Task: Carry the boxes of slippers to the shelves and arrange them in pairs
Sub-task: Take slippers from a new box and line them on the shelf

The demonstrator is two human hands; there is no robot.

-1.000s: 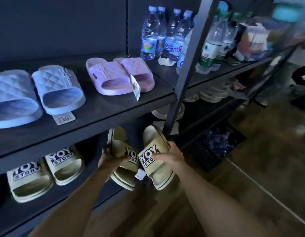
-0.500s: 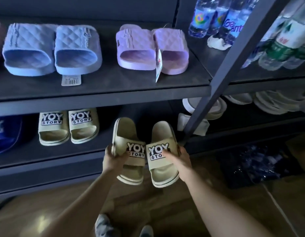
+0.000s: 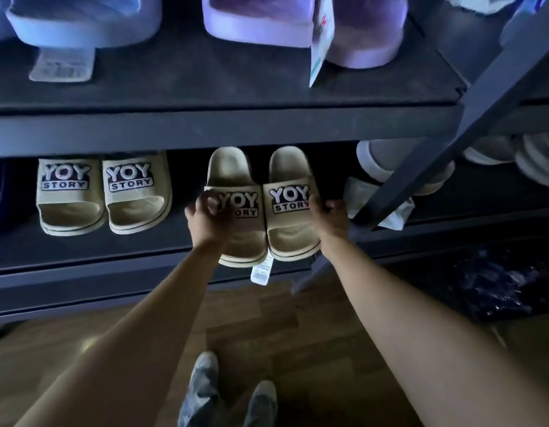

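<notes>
I hold two beige "YOY STORY" slippers side by side over the front of the lower shelf (image 3: 82, 272). My left hand (image 3: 207, 221) grips the strap of the left slipper (image 3: 230, 167), covering part of its logo. My right hand (image 3: 330, 215) grips the outer side of the right slipper (image 3: 290, 229). A white tag (image 3: 260, 271) hangs from between their toes. Their heels point under the upper shelf (image 3: 205, 87). A matching beige pair (image 3: 103, 195) stands to the left on the same shelf.
On the upper shelf stand a blue pair (image 3: 82, 23) and a lilac pair (image 3: 297, 23) with a hanging tag. A slanted metal post (image 3: 451, 143) rises just right of my right hand. White slippers (image 3: 497, 161) lie beyond it. Dark plastic packs (image 3: 497, 291) lie on the wooden floor.
Both hands have carried the beige pair forward and up onto the lower shelf's front, and the slippers are closed up side by side. The view has tipped down and closer to the shelves.
</notes>
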